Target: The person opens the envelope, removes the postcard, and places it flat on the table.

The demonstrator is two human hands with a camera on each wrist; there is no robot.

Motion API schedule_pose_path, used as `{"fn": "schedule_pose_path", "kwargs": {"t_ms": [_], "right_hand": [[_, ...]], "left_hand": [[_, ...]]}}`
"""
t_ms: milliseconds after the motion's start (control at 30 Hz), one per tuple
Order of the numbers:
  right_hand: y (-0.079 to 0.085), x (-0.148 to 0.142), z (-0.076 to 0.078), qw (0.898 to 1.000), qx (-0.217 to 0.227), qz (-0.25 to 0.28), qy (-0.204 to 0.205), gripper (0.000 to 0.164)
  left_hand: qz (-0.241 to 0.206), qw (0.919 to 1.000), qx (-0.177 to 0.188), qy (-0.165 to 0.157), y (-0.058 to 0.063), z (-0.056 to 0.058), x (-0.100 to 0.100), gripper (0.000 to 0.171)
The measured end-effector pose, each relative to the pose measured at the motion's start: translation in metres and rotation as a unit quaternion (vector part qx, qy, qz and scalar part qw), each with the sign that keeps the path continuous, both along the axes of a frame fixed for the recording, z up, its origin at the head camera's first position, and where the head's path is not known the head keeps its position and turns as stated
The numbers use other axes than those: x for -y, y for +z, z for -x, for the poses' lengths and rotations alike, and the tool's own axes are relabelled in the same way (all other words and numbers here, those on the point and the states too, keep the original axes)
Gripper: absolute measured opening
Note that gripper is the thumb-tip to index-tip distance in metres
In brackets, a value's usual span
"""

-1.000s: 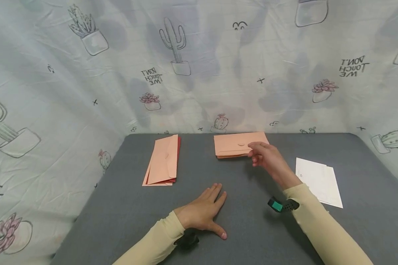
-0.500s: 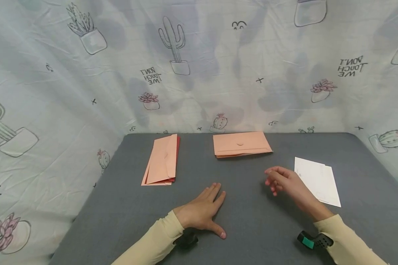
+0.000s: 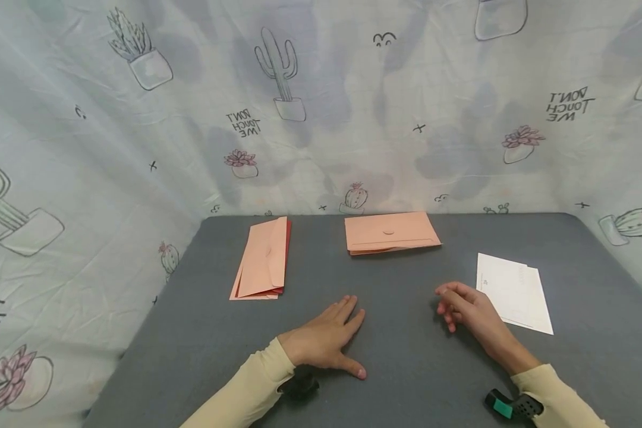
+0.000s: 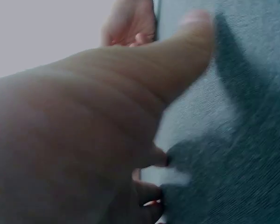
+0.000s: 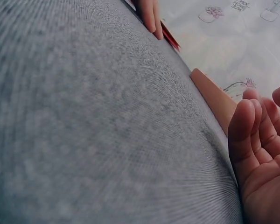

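My left hand (image 3: 325, 337) lies palm down on the grey table with its fingers straight and spread. Loosely curled, my right hand (image 3: 473, 315) rests just left of the white cards (image 3: 516, 294) and holds nothing; its bare palm and bent fingers show in the right wrist view. At the back middle sits a stack of salmon-pink envelopes (image 3: 390, 232), flap side up. Another stack of envelopes (image 3: 264, 258) lies on the left, pink on top, with red edges (image 3: 288, 244) peeking out underneath. The cards overlap slightly, one offset from the other.
The dark grey table (image 3: 219, 356) ends at the back against a white curtain (image 3: 321, 107) printed with cacti and mirrored lettering. That curtain also runs along the left and right sides. A wristband with a green patch (image 3: 503, 408) sits at my right wrist.
My right hand has drawn back from the envelopes at the back middle, toward me and to the right, stopping beside the white cards. The left hand has stayed in place.
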State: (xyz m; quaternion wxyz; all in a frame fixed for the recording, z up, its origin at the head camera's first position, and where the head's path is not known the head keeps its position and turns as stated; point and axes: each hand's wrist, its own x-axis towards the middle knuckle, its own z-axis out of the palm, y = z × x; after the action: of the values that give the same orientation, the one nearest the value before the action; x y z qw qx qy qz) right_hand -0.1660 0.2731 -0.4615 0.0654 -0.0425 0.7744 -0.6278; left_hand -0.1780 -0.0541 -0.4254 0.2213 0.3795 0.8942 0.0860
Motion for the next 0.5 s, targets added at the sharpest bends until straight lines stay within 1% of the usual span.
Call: {"fn": "schedule_pose_path", "kwargs": {"t_ms": [67,133,200,267,333,433,500], "right_hand": [[-0.001,0.000,-0.001,1.000,-0.006,0.004,-0.001,0.037],[-0.002,-0.001,-0.001,1.000,-0.009,0.011,0.000,0.037],[-0.002,-0.001,-0.001,1.000,-0.007,0.016,0.002,0.036],[-0.002,-0.001,-0.001,1.000,-0.007,0.018,0.005,0.036],[-0.001,-0.001,-0.001,1.000,-0.010,0.015,0.011,0.036],[-0.001,-0.001,0.000,1.000,-0.018,0.011,0.019,0.035],[-0.001,-0.001,-0.001,0.999,-0.021,0.009,0.022,0.035]], "left_hand": [[-0.013,0.9999,0.006,0.002,0.003,0.005,0.002,0.098],[-0.039,0.9991,0.006,0.014,0.008,0.009,0.004,0.087],[-0.071,0.9969,-0.009,0.032,0.015,0.014,0.008,0.075],[-0.113,0.9910,-0.029,0.065,0.024,0.018,0.014,0.065],[-0.158,0.9803,-0.052,0.107,0.033,0.022,0.022,0.054],[-0.217,0.9567,-0.085,0.174,0.045,0.029,0.036,0.042],[-0.242,0.9413,-0.105,0.210,0.050,0.036,0.046,0.036]]}}
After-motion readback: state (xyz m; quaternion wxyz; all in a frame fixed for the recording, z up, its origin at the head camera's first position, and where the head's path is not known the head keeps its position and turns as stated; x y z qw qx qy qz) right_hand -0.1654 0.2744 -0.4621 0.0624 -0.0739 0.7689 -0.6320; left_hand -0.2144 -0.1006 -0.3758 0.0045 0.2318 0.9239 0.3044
